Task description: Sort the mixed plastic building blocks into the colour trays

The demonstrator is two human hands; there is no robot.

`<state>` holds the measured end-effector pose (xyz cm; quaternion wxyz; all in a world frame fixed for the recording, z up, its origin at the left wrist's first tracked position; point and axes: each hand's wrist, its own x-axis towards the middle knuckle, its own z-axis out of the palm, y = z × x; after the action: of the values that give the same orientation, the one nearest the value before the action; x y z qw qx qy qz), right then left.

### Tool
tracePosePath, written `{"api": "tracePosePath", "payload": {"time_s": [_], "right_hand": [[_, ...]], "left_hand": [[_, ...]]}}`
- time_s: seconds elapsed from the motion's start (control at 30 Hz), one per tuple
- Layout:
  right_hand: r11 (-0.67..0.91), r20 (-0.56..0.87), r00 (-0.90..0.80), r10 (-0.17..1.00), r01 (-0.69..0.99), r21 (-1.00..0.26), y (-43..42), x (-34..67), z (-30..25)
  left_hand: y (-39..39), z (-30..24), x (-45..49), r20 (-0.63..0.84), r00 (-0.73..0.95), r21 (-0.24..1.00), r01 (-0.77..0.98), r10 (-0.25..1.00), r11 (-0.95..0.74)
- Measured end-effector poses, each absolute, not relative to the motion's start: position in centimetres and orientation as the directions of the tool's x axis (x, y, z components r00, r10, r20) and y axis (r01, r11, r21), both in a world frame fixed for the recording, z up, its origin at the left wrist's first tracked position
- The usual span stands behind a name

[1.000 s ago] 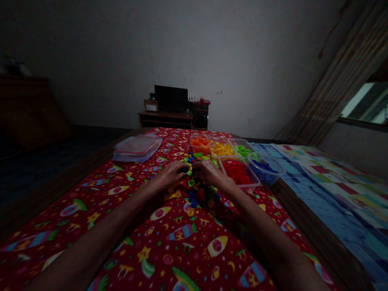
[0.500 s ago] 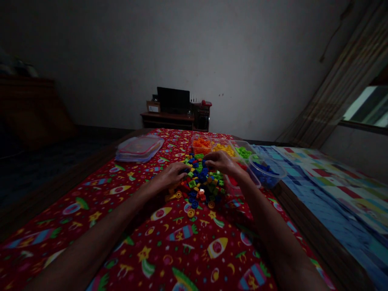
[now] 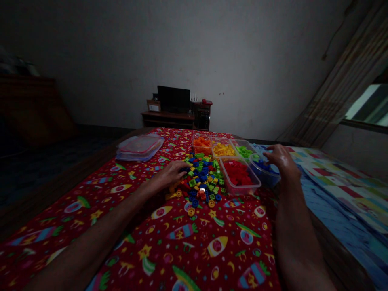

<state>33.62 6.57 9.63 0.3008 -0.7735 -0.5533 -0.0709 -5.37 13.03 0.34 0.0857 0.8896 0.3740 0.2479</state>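
Perhaps the right hand (image 3: 282, 158), fingers bent by the tub (image 3: 268, 178) of blue bricks (image 3: 263, 165), could tip it by snagging the rim, while the left hand (image 3: 172, 173), well apart beside the brick pile (image 3: 206, 176), could scatter pieces by nudging, though I cannot tell either grip.

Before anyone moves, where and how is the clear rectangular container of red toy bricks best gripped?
Probably by the near rim of the clear rectangular container, coming from the person's side. That rim faces open tablecloth, while the mixed brick pile crowds its left and the round tub its right. It stands upright and open-topped, full of red toy bricks, so keep it level.
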Motion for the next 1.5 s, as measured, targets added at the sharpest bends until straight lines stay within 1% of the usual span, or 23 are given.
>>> {"api": "tracePosePath", "payload": {"time_s": [0.07, 0.13, 0.23, 0.3, 0.33, 0.47, 0.53, 0.6, 0.67, 0.73, 0.87, 0.93, 1.0, 1.1, 1.17, 1.27, 1.4, 1.5], "right_hand": [[-0.170, 0.495, 0.346, 0.797, 0.915, -0.367, 6.8, 32.4, 9.9], [-0.087, 0.547, 0.277, 0.790, 0.934, -0.346, 7.0, 30.2, 10.5], [0.116, 0.548, 0.072, 0.833, 0.946, -0.302, 7.3, 25.7, 10.6], [0.297, 0.494, -0.137, 0.859, 0.918, -0.262, 7.3, 22.5, 9.9], [0.356, 0.455, -0.220, 0.863, 0.904, -0.237, 7.3, 21.0, 9.3], [0.488, 0.265, -0.447, 0.855, 0.865, -0.117, 6.7, 16.3, 6.9], [0.576, 0.163, -0.557, 0.814, 0.809, -0.115, 6.1, 14.8, 6.1], [0.634, 0.098, -0.626, 0.774, 0.764, -0.118, 5.5, 13.9, 5.5], [0.644, 0.086, -0.638, 0.765, 0.760, -0.084, 4.9, 13.4, 5.0], [0.633, 0.108, -0.626, 0.772, 0.773, -0.041, 4.6, 13.2, 4.6], [0.622, 0.175, -0.607, 0.775, 0.781, -0.045, 5.0, 13.7, 4.1], [0.598, 0.197, -0.577, 0.792, 0.799, -0.065, 5.3, 14.1, 4.2], [0.563, 0.240, -0.530, 0.813, 0.821, -0.093, 5.6, 14.4, 4.5], [0.567, 0.340, -0.494, 0.800, 0.808, -0.161, 5.8, 14.6, 4.7], [0.609, 0.361, -0.520, 0.775, 0.768, -0.201, 6.0, 14.7, 4.6], [0.643, 0.347, -0.557, 0.755, 0.733, -0.221, 6.3, 14.7, 4.4], [0.640, 0.369, -0.544, 0.754, 0.735, -0.223, 6.3, 14.7, 4.6], [0.619, 0.380, -0.516, 0.768, 0.750, -0.234, 6.3, 15.5, 5.3]], "left_hand": [[13.0, 0.3, -5.4, 0.388, 0.592, 0.348, 0.616, 0.706, -0.707], [13.0, 0.4, -5.4, 0.398, 0.596, 0.354, 0.602, 0.698, -0.716], [12.8, 0.7, -5.4, 0.407, 0.607, 0.350, 0.587, 0.683, -0.730], [12.7, 0.9, -5.4, 0.403, 0.633, 0.335, 0.570, 0.661, -0.750], [12.6, 1.0, -5.3, 0.397, 0.653, 0.325, 0.557, 0.645, -0.764], [12.5, 0.4, -4.9, 0.384, 0.713, 0.274, 0.519, 0.587, -0.810], [12.3, 0.0, -4.7, 0.393, 0.711, 0.242, 0.532, 0.583, -0.812], [12.0, -0.2, -4.7, 0.413, 0.699, 0.216, 0.548, 0.584, -0.808], [12.0, -0.3, -4.9, 0.435, 0.686, 0.213, 0.552, 0.584, -0.807], [12.0, -0.1, -5.2, 0.432, 0.675, 0.236, 0.556, 0.599, -0.797], [12.2, 0.7, -5.4, 0.397, 0.592, 0.347, 0.610, 0.701, -0.712], [12.2, 1.2, -5.1, 0.402, 0.514, 0.444, 0.614, 0.758, -0.652], [12.0, 1.7, -4.7, 0.384, 0.438, 0.590, 0.560, 0.813, -0.581], [11.7, 2.2, -3.8, 0.259, 0.402, 0.820, 0.389, 0.878, -0.420], [11.6, 2.3, -3.4, 0.185, 0.408, 0.900, 0.295, 0.894, -0.321], [11.5, 2.3, -3.2, 0.150, 0.393, 0.941, 0.226, 0.907, -0.253], [11.3, 2.3, -3.0, 0.120, 0.379, 0.962, 0.185, 0.918, -0.202], [11.0, 2.4, -3.0, 0.143, 0.362, 0.951, 0.206, 0.921, -0.229]]}}
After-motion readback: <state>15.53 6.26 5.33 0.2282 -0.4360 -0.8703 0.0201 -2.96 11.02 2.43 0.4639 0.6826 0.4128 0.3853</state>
